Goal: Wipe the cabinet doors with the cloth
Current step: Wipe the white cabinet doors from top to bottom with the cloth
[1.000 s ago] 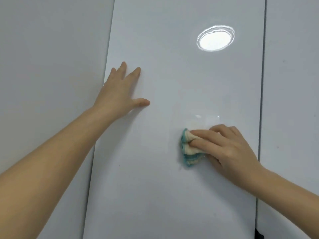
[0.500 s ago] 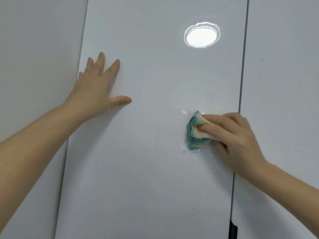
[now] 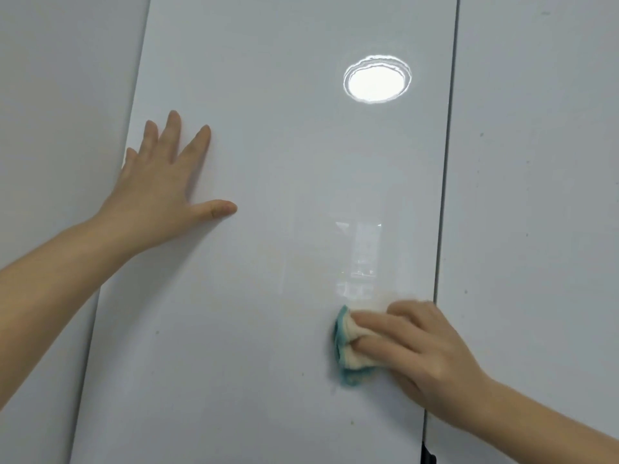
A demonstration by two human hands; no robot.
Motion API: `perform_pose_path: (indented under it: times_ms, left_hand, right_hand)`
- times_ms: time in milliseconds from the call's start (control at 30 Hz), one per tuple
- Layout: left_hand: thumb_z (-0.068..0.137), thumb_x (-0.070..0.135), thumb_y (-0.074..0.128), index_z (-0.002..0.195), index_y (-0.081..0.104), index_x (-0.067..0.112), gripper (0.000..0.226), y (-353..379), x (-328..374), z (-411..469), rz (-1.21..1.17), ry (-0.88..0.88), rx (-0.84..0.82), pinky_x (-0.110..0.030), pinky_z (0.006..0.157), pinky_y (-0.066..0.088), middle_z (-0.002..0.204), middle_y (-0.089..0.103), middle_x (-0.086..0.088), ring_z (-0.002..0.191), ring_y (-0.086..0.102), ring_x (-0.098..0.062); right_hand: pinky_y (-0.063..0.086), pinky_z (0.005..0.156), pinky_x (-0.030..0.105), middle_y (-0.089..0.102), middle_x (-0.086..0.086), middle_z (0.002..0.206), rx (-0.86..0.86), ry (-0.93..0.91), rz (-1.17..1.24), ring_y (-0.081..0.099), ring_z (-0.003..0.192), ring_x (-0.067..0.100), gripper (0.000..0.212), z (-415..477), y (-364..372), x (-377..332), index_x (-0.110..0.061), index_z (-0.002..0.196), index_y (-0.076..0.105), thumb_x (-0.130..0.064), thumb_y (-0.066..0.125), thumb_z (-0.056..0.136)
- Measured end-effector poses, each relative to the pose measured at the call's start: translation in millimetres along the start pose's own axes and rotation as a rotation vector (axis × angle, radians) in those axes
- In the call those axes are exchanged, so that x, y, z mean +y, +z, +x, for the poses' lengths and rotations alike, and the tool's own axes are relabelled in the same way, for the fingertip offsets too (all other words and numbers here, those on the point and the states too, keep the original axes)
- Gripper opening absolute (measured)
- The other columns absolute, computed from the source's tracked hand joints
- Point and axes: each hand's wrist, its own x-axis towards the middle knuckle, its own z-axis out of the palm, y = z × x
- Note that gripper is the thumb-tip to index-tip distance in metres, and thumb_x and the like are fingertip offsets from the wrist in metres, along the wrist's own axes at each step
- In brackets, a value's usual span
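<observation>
**Hands on the middle door [image 3: 268,329]**

The left hand [image 3: 157,192] lies flat near the door's left edge. Lower right, the right hand [image 3: 422,349] holds the cloth [image 3: 350,349] against it, just beside the gap to the right door [image 3: 536,195].

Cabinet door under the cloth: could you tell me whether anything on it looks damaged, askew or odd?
Nothing looks damaged or askew. The cabinet door only carries a few small dark specks left of and below the cloth; the bright oval looks like a lamp reflection.
</observation>
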Motion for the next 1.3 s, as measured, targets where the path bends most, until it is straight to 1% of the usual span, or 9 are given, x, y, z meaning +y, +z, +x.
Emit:
perform_pose_path:
  times_ms: [100,267,433,600,667,800,967,1133,1300]
  left_hand:
    - [0.063,0.081,0.041,0.155,-0.003,0.035,0.111,1,1,-1,-0.006,-0.006,0.001,-0.051,0.120,-0.001,0.162,-0.018,0.005,0.149,-0.018,-0.025]
    - [0.065,0.077,0.045,0.155,0.000,0.034,0.109,0,2,-2,-0.021,-0.008,0.012,-0.051,0.119,-0.001,0.162,-0.016,0.003,0.149,-0.016,-0.025]
    - [0.065,0.076,0.046,0.155,-0.001,0.034,0.110,0,4,-2,-0.016,-0.023,0.000,-0.051,0.119,-0.002,0.162,-0.017,0.003,0.149,-0.017,-0.024]
    - [0.066,0.076,0.049,0.155,-0.001,0.035,0.109,3,0,0,-0.038,-0.009,0.010,-0.052,0.119,-0.002,0.163,-0.016,0.004,0.149,-0.017,-0.025]
    - [0.066,0.076,0.049,0.155,0.000,0.035,0.109,4,0,0,-0.038,-0.010,0.014,-0.052,0.119,-0.002,0.163,-0.016,0.004,0.149,-0.017,-0.024]
    - [0.065,0.077,0.047,0.155,0.000,0.034,0.110,2,0,-1,-0.033,-0.015,0.005,-0.052,0.119,-0.002,0.163,-0.016,0.002,0.149,-0.017,-0.026]
    - [0.072,0.072,0.053,0.155,0.000,0.032,0.106,0,4,-2,-0.017,-0.011,0.004,-0.052,0.119,-0.003,0.163,-0.017,-0.001,0.149,-0.018,-0.028]
    - [0.078,0.066,0.059,0.155,0.000,0.031,0.103,-1,2,-2,0.006,-0.003,0.013,-0.053,0.119,-0.002,0.163,-0.017,-0.002,0.149,-0.016,-0.029]
    - [0.078,0.070,0.057,0.155,0.000,0.032,0.103,-2,3,-3,0.014,0.005,0.008,-0.053,0.120,-0.001,0.163,-0.017,-0.002,0.149,-0.015,-0.030]
  right_hand:
    - [0.046,0.067,0.038,0.066,-0.002,0.122,-0.014,-0.014,-0.037,0.057,0.084,0.028,0.026,16,-9,14,-0.021,0.106,0.067,-0.009,0.045,0.099]
    - [0.044,0.070,0.042,0.066,-0.003,0.122,0.159,0.205,-0.026,0.054,0.082,0.030,0.031,29,0,22,-0.020,0.109,0.064,0.003,0.057,0.089]
    - [0.045,0.066,0.038,0.066,-0.004,0.122,-0.015,0.001,-0.036,0.054,0.085,0.026,0.024,9,2,-7,-0.018,0.099,0.072,-0.004,0.054,0.093]
    - [0.046,0.073,0.042,0.066,0.001,0.122,0.137,0.245,-0.011,0.057,0.085,0.033,0.030,36,5,13,-0.015,0.107,0.069,0.003,0.057,0.087]
    - [0.047,0.074,0.041,0.066,0.003,0.124,0.106,0.203,0.014,0.057,0.083,0.032,0.024,24,16,-16,-0.017,0.107,0.066,-0.002,0.057,0.091]
    - [0.044,0.063,0.036,0.068,-0.002,0.116,-0.042,0.038,0.035,0.054,0.078,0.027,0.019,20,23,-48,-0.017,0.094,0.071,-0.006,0.056,0.095]
    - [0.045,0.066,0.042,0.068,0.000,0.114,0.141,0.311,0.052,0.052,0.081,0.031,0.027,72,28,-23,-0.011,0.100,0.072,0.002,0.054,0.084]
    - [0.041,0.062,0.038,0.068,-0.002,0.112,-0.009,0.067,0.059,0.051,0.076,0.027,0.029,57,52,-75,-0.015,0.092,0.070,-0.001,0.045,0.095]
    - [0.044,0.061,0.042,0.070,0.001,0.109,0.152,0.311,0.094,0.053,0.076,0.031,0.026,104,49,-49,-0.012,0.096,0.072,-0.006,0.047,0.091]
